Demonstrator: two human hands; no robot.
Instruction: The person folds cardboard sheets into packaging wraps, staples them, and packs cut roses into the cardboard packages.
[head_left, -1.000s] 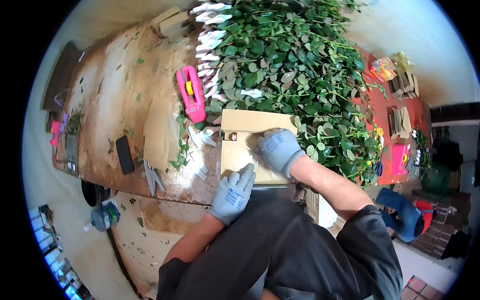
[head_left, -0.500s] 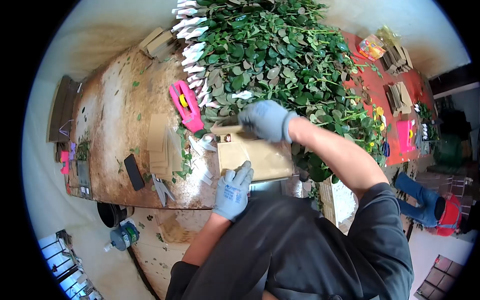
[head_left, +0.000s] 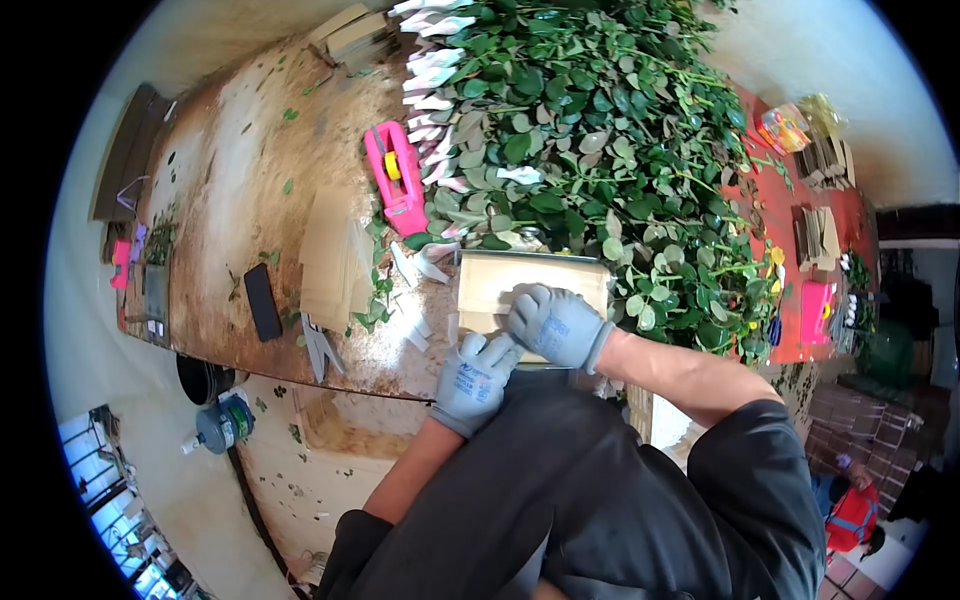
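A tan cardboard sheet (head_left: 530,275) lies before me at the table's near edge, with a thin dark edge along its far side. My right hand (head_left: 558,326), in a grey glove, rests on its near part with the fingers curled in. My left hand (head_left: 474,382), gloved alike, has its fingers bent at the near left corner of the sheet. The two hands almost touch, and the fingertips are partly hidden. Leafy green stems (head_left: 600,150) are piled just beyond the sheet. A pink tape dispenser (head_left: 398,180) with yellow tape lies to its left.
Left on the table are stacked cardboard pieces (head_left: 325,255), a black phone (head_left: 262,302), and scissors (head_left: 318,348). White-wrapped stem ends (head_left: 435,70) line the pile's left side. At right, a red table (head_left: 790,210) bears more cardboard. A person in red (head_left: 853,515) is at far right.
My right hand has come down from the far side of the cardboard to its near part, beside my left hand. The dark far edge now shows. The camera view has shifted.
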